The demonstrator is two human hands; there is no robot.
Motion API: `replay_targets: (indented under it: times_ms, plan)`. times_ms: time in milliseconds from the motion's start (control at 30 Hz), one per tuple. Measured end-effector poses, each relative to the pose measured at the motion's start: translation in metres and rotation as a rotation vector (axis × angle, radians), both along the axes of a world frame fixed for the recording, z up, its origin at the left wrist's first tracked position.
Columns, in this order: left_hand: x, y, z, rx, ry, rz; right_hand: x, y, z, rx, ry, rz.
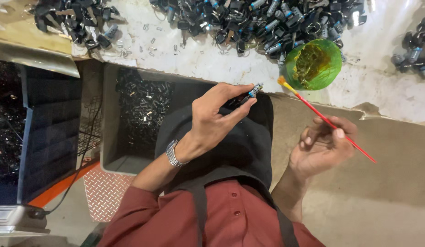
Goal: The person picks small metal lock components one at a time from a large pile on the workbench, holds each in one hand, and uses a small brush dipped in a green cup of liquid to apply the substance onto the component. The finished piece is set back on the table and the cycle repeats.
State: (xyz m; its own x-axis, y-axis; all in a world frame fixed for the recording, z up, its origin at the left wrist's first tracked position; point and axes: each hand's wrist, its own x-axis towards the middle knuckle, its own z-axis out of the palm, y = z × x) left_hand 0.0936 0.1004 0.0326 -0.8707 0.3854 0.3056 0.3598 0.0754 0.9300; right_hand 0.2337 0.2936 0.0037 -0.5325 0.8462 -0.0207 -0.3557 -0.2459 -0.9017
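The lock part (251, 93), a small dark piece with a blue-banded tip, sits pinched between thumb and fingers of the left hand (212, 121), over the near edge of the bench (185, 55). On the bench's far side lies a heap of similar parts (249, 20). Left, below the bench, a grey bin (112, 151) holds small metal pieces. A green bowl (313, 64) of what looks like yellowish grease stands right of the part. The right hand (322, 148) is curled round a red brush (329, 121), its bristles near the bowl.
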Motion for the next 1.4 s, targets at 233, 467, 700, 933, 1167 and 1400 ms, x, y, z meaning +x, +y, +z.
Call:
replay_targets:
  times_ms: [233,467,700,933,1167,1400]
  plan:
    - [-0.002,-0.005,0.007,-0.017,0.075,0.029,-0.009,-0.003,-0.003,0.088,0.019,0.069]
    - [-0.014,-0.045,0.009,-0.335,0.213,0.558,-0.036,0.027,0.006,0.423,-0.123,-0.151]
    - [-0.074,-0.011,0.008,-0.619,0.531,0.309,-0.037,0.012,0.009,0.486,-0.37,-0.092]
    - [-0.102,-0.005,-0.007,-0.778,0.595,0.345,-0.063,-0.039,0.035,0.966,-0.605,0.465]
    - [-0.102,-0.034,0.001,-0.7,0.571,0.349,-0.115,-0.067,0.043,1.704,-0.696,0.523]
    - [-0.124,-0.013,0.001,-0.799,0.508,0.328,-0.107,-0.063,0.047,1.358,-0.17,0.531]
